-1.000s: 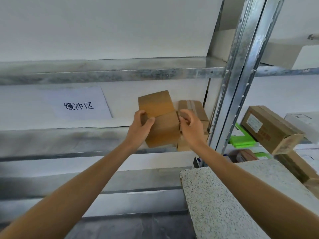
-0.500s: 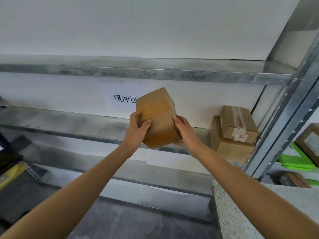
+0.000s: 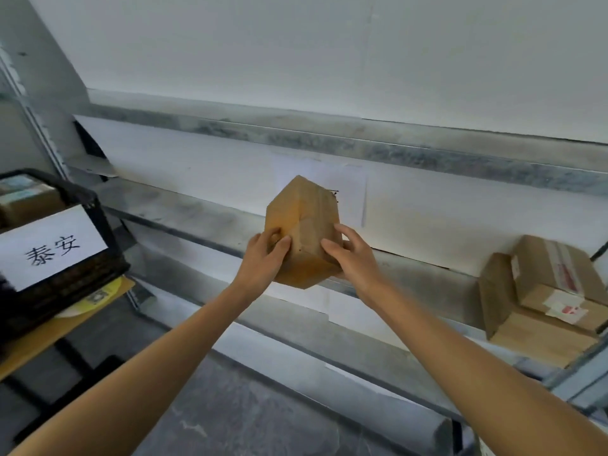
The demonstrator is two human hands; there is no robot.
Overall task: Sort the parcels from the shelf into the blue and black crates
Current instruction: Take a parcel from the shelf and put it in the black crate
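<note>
The person holds one brown cardboard parcel [image 3: 302,232] off the shelf [image 3: 197,222], tilted with one corner pointing up. The left hand [image 3: 263,258] grips its left face, thumb on the front and fingers curled round the side. The right hand [image 3: 352,258] clasps its right face, fingers bent and spread against the card. Judging by this, the sorting is partway through. To the left of the parcel and lower, the black crate [image 3: 87,195] already has at least one boxed parcel [image 3: 28,200] inside. To the right of the parcel and lower, a stack of parcels [image 3: 543,291] waits on the shelf, at least two boxes with red-printed tape and labels. So this parcel has to be dropped into a crate, and the stack then needs the same treatment. Which crate it belongs in cannot be judged, because no address label shows on the faces turned to the camera. The blue crate is nowhere in view. The black crate is cut off by the frame edge, so how full it is cannot be told, though its white label [image 3: 49,246] with two dark characters is legible. Directly behind the parcel, a paper sheet [image 3: 350,189] on the back wall has its writing almost wholly covered. The yellow item [image 3: 95,297] under the crate is too blurred to identify.
</note>
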